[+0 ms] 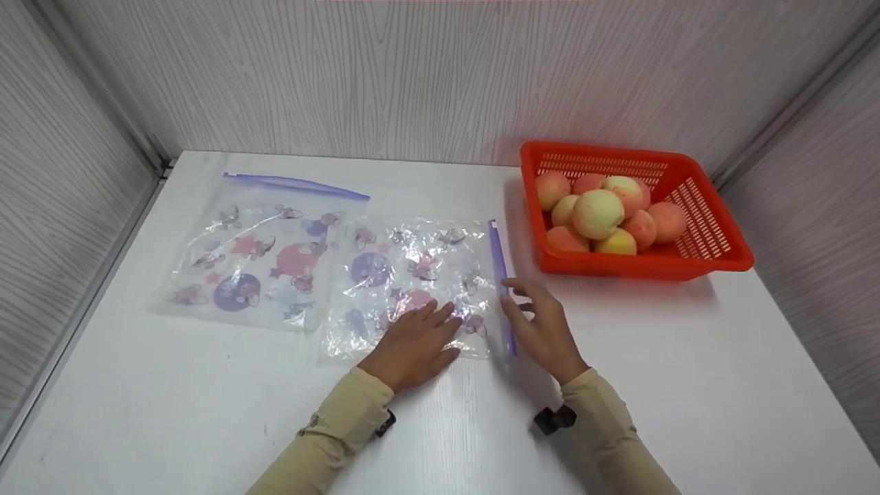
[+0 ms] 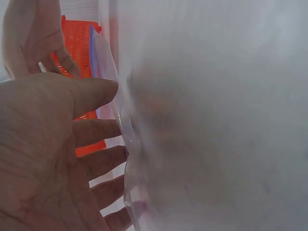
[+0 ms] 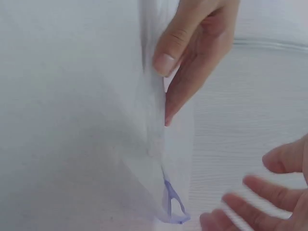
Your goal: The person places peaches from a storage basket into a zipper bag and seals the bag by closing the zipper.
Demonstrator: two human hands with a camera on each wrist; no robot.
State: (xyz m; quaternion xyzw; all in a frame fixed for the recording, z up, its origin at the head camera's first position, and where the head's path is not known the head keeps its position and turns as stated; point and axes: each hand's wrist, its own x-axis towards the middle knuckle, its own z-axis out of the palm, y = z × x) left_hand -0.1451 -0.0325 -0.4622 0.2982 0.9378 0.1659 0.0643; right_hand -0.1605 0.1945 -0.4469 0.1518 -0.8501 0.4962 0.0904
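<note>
A clear zip bag (image 1: 385, 275) printed with pink and purple cartoon figures lies flat on the table, its purple zip strip (image 1: 500, 251) facing right. My left hand (image 1: 416, 344) rests on its lower part, fingers extended over the plastic. In the left wrist view, fingertips (image 2: 113, 185) of that hand meet the plastic film. My right hand (image 1: 543, 330) is at the zip strip, fingers loosely bent and apart, with nothing between them. The right wrist view shows the zip's end (image 3: 174, 199) with its two purple edges parted in a narrow loop.
A second, similar zip bag (image 1: 254, 254) lies to the left, its zip strip toward the back wall. An orange-red plastic basket (image 1: 646, 267) at the back right holds several peaches (image 1: 598, 214). Walls enclose the white table (image 1: 687, 385) at the back and sides.
</note>
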